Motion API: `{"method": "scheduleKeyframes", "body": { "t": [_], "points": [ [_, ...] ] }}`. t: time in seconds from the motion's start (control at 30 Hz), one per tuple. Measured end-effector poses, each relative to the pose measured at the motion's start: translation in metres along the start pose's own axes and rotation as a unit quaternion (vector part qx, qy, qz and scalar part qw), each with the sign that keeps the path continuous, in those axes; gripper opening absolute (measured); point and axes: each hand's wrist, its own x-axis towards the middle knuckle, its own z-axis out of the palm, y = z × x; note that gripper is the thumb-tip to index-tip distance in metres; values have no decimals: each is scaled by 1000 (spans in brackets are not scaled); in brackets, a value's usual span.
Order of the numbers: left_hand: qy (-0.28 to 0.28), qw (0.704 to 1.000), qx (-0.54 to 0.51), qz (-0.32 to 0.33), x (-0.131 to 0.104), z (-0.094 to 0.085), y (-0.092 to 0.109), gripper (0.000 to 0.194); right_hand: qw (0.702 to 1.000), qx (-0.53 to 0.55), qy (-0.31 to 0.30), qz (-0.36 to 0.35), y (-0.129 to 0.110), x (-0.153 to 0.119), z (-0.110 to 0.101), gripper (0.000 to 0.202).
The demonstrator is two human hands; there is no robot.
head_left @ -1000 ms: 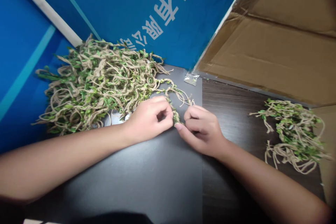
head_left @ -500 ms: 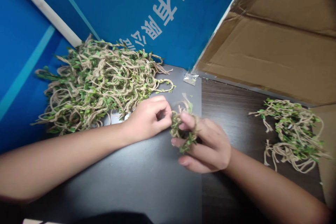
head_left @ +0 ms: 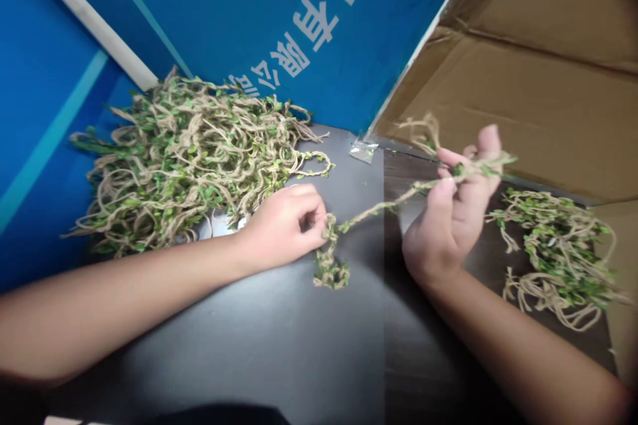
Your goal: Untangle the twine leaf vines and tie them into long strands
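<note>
Head view: left hand point(head_left: 289, 222) and right hand point(head_left: 461, 206), apart, grip a leafy green-and-tan twine strand point(head_left: 381, 208), seemingly only partly straightened between them; a tangled leafy twine pile point(head_left: 199, 159) lies beyond the left, a smaller leafy heap point(head_left: 563, 249) outside the right.

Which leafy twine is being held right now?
The strand running between the left hand and right hand; the large heap by the blue panel and the small heap by the cardboard lie unheld.

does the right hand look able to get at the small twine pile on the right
Probably yes: the right hand is near the small twine pile, and nothing visible stands between, though it holds a leafy strand that runs back to the left hand.
</note>
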Motion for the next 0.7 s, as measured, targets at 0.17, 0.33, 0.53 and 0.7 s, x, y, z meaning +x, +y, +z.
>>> {"method": "scheduleKeyframes", "body": {
  "t": [0.17, 0.33, 0.53, 0.7],
  "points": [
    [28, 999, -36, 21, 0, -1, 1, 14, 994, -100, -8, 30, 22, 3, 10, 17],
    [33, 998, -39, 30, 0, -2, 1, 13, 992, 15, -58, 109, 18, -2, 14, 28],
    [41, 998, -26, 34, 0, -4, 3, 14, 984, 136, -110, 36, 7, -5, 11, 17],
    [51, 998, -14, 32, 1, -4, 4, 15, 910, 86, -367, -172, -1, -10, 8, 17]
  ]
}}
